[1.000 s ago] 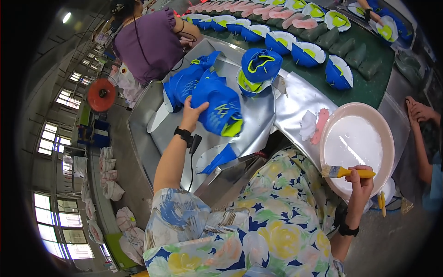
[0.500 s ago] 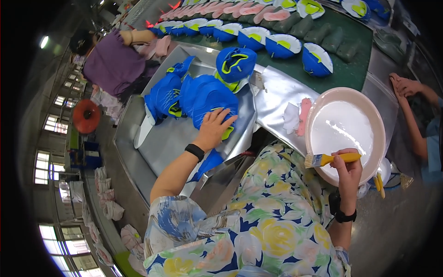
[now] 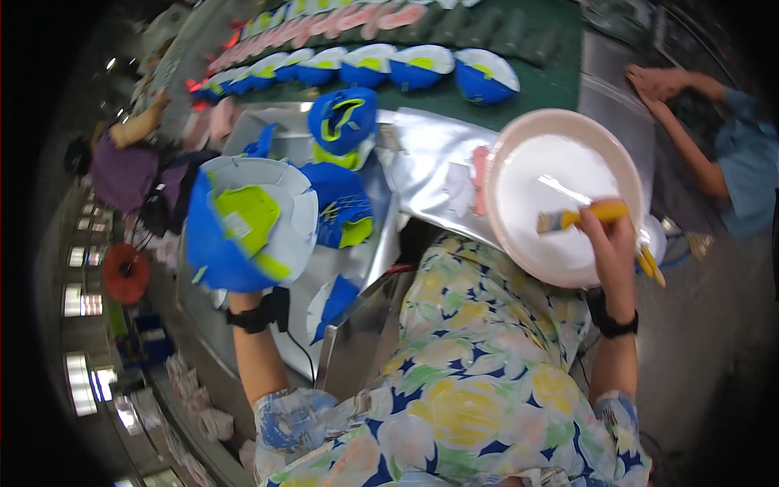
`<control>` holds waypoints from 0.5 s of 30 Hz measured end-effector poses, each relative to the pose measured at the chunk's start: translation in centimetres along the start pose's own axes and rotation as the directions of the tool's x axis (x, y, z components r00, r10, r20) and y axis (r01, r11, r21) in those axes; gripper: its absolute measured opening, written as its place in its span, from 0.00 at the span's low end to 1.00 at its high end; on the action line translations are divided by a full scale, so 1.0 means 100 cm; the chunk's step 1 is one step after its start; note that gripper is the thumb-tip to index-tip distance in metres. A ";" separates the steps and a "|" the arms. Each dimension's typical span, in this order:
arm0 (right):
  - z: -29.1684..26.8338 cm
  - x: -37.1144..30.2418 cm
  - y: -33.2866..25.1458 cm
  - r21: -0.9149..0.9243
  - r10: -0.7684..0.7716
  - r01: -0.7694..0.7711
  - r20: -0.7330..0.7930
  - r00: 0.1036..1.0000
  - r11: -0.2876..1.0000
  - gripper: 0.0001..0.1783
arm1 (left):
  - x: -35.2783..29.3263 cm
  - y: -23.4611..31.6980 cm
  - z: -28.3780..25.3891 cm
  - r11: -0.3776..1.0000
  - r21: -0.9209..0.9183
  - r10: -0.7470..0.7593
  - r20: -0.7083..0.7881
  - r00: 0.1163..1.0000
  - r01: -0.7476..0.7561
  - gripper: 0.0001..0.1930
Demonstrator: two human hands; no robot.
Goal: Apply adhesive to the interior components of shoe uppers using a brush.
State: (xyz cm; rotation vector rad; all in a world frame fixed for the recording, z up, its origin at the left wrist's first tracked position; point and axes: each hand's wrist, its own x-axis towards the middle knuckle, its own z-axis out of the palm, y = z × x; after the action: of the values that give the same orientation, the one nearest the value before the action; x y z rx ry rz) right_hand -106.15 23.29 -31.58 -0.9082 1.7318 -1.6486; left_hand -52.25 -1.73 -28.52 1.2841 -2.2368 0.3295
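Observation:
Raised over the metal tray (image 3: 365, 264) at the left is a blue shoe upper (image 3: 290, 203), its white underside and lime green lining turned up. My left hand (image 3: 245, 300) grips it from below; the upper covers most of the fingers. Other blue shoe uppers (image 3: 337, 191) lie in the tray, and a smaller blue and white piece (image 3: 331, 308) rests near its front edge. My right hand (image 3: 614, 252) is closed round a yellow-handled paintbrush (image 3: 560, 220). The bristles hover above the white liquid (image 3: 544, 174) in a round pale pink basin (image 3: 505, 142).
Behind the tray, a green table (image 3: 519, 122) bears a row of blue and white uppers (image 3: 420, 66), pink insole-shaped pieces (image 3: 393, 18) and dark foot-shaped forms (image 3: 471, 31). Another person's hands (image 3: 661, 84) are at the right. A person in purple (image 3: 123, 170) is at the far left.
My left hand has lifted a shoe upper off the pile and brought it left, underside up. The brush in my right hand has shifted from the basin's rim to over the liquid. The view has turned.

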 end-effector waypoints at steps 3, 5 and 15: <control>0.019 0.027 -0.002 -0.201 -0.257 0.272 0.100 0.961 0.941 0.09 | 0.018 -0.003 0.014 0.926 -0.372 0.007 0.179 0.984 0.061 0.26; 0.041 0.035 -0.012 -0.209 -0.137 0.173 0.175 0.975 0.963 0.11 | 0.040 0.037 0.044 0.814 -0.567 0.053 0.291 0.955 0.128 0.27; 0.011 0.028 0.007 -0.570 -0.131 0.359 0.401 0.907 0.740 0.13 | 0.131 0.207 0.087 0.133 -0.748 0.431 0.635 0.641 0.650 0.28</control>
State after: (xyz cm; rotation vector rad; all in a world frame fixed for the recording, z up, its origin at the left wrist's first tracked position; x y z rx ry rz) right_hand -107.05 20.36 -32.23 -1.6968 2.0013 -0.9317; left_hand -78.07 -4.50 -27.24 0.7127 -1.9292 -1.9715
